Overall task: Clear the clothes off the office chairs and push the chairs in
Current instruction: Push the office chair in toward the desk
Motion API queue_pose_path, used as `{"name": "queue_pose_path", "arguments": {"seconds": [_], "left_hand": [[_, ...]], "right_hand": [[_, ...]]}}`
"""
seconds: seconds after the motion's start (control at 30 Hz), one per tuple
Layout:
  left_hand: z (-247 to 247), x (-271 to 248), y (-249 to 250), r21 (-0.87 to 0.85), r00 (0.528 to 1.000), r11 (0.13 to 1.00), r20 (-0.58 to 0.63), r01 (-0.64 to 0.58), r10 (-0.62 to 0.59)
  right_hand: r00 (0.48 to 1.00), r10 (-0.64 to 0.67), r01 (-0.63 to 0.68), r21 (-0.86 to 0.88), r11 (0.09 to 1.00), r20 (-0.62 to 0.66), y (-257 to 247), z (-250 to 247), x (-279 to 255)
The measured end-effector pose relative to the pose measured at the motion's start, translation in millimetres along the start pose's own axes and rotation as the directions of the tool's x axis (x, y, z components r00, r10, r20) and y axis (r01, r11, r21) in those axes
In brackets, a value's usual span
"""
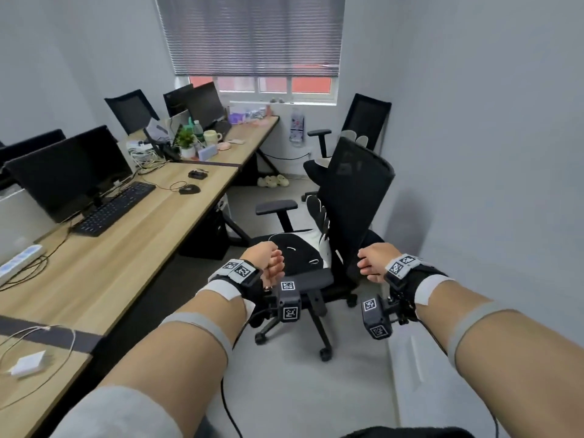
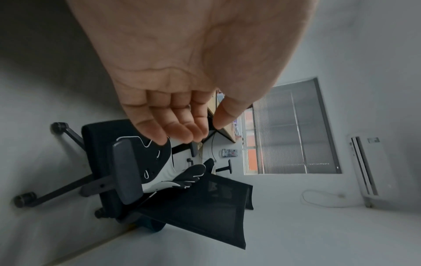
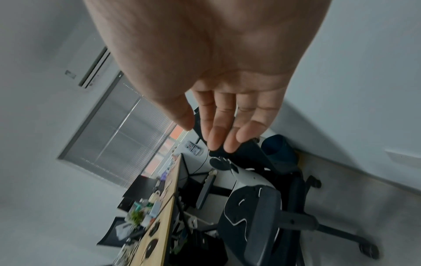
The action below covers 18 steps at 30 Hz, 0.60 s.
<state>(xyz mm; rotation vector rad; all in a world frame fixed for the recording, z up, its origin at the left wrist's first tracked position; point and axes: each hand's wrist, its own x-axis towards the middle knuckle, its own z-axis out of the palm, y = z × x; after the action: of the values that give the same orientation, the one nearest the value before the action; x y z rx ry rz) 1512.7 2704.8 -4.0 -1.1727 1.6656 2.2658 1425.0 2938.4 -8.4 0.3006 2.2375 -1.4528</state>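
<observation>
The long wooden tabletop (image 1: 132, 235) runs up the left side of the head view from seven toward eleven o'clock. Well apart from it, at about five o'clock from centre, stands the near office chair (image 1: 354, 203), turned side-on and not pushed in. A black-and-white garment (image 1: 303, 248) lies on its seat and trails up against the mesh back, so the clearing looks not yet begun here. A far office chair (image 1: 363, 121) at one o'clock, also away from the tabletop, carries something pale on its seat and back; whether that is clothing cannot be told. By this judgement nearly all the task is left: lift the garments off, then roll both chairs in.

The left hand (image 1: 268, 263) hovers over the garment with fingers loosely curved and its grip released, holding nothing. The right hand (image 1: 371, 262), near the chair back's lower edge, is likewise relaxed and empty.

For containers, a pale mug (image 1: 212, 137) stands on the tabletop at eleven o'clock, its contents unseen.
</observation>
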Motion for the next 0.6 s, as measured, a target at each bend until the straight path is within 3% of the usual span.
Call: {"name": "queue_pose_path", "arguments": {"seconds": [0.23,0.43,0.6], "left_hand": [[70.7,94.2,60.7,0.067,0.998,0.998,0.059,-0.016,0.012],[130.2,182.8,124.8,0.106,0.957,0.992,0.289,-0.063,0.03],[179.8,253.9,176.1,0.144,0.921,0.986,0.388,-0.082,0.02]], "right_hand": [[0.998,0.036,-0.033,0.047,0.998,-0.055,-32.6,-29.4,94.5],[0.987,-0.013,0.02,0.043,0.999,-0.16,-85.4,-49.7,184.6],[0.952,0.054,-0.015,0.129,0.991,-0.301,-142.2,-71.7,259.9]]}}
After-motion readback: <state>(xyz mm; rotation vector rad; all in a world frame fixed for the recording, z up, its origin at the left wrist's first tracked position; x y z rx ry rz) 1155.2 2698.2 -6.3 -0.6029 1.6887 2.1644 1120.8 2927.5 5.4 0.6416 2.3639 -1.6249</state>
